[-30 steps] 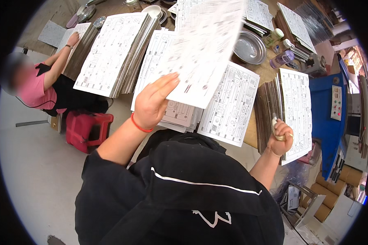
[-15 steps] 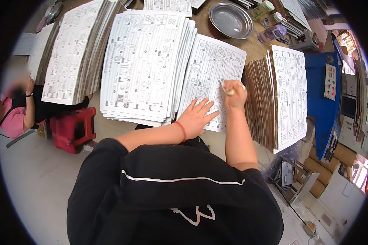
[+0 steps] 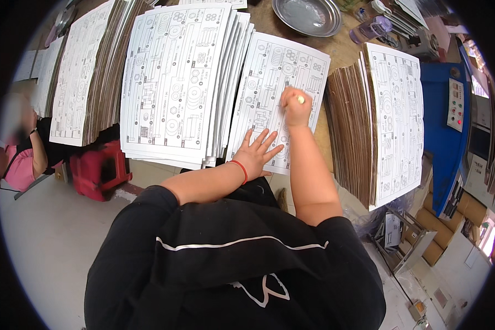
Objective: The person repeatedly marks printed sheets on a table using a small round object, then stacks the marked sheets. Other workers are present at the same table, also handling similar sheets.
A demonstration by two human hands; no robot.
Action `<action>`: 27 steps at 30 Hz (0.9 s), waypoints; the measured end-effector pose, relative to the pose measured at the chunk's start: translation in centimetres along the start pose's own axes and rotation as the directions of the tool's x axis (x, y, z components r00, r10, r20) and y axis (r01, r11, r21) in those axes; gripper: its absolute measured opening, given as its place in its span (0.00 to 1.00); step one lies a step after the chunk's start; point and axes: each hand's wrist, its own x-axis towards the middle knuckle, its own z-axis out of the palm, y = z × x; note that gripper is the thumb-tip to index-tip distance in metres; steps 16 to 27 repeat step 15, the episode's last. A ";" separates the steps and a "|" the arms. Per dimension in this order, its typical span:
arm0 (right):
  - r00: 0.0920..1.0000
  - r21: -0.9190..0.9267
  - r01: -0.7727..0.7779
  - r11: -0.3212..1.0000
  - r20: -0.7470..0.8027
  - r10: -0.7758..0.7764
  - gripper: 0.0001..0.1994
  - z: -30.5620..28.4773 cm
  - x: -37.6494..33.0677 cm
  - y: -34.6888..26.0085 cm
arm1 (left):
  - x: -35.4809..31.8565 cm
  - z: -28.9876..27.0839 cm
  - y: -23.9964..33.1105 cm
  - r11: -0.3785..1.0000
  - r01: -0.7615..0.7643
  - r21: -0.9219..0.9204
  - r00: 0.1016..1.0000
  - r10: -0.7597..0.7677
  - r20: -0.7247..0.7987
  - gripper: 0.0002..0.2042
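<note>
A white printed sheet (image 3: 269, 77), covered with line drawings of rings, rods and other parts, lies in front of me. My left hand (image 3: 253, 154) rests on its lower part, open, with the fingers spread. A red cord circles that wrist. Higher on the same sheet, my right hand (image 3: 298, 107) is closed in a fist round a short tool with a pale yellow end (image 3: 301, 99). The fist hides most of the tool, and its exact kind cannot be made out.
Left of the sheet stands a thick pile of printed sheets (image 3: 176, 82); more brown-edged stacks (image 3: 82, 77) lie beyond. Another brown-edged stack (image 3: 396, 121) is at the right. Behind are a metal bowl (image 3: 308, 16) and a purple bottle (image 3: 370, 28). A person (image 3: 23, 165) sits far left.
My right hand with the tool has shifted left and up over the sheet. My left hand stays spread on the paper. The whole view has shifted slightly.
</note>
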 end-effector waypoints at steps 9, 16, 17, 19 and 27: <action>0.974 -0.039 -0.224 0.974 0.006 0.225 0.07 -0.5 -5.5 -1.5 | 0.1 -0.4 0.9 0.995 -0.061 0.078 0.997 0.064 -0.036 0.42; 0.965 0.165 0.199 0.966 0.140 -0.223 0.04 -4.8 -0.2 -3.6 | -2.7 -6.7 2.1 0.977 -0.195 -0.083 0.978 0.188 -0.090 0.25; 0.965 0.165 0.199 0.966 0.140 -0.223 0.04 -4.8 -0.2 -3.6 | -2.7 -6.7 2.1 0.977 -0.195 -0.083 0.978 0.188 -0.090 0.25; 0.965 0.165 0.199 0.966 0.140 -0.223 0.04 -4.8 -0.2 -3.6 | -2.7 -6.7 2.1 0.977 -0.195 -0.083 0.978 0.188 -0.090 0.25; 0.965 0.165 0.199 0.966 0.140 -0.223 0.04 -4.8 -0.2 -3.6 | -2.7 -6.7 2.1 0.977 -0.195 -0.083 0.978 0.188 -0.090 0.25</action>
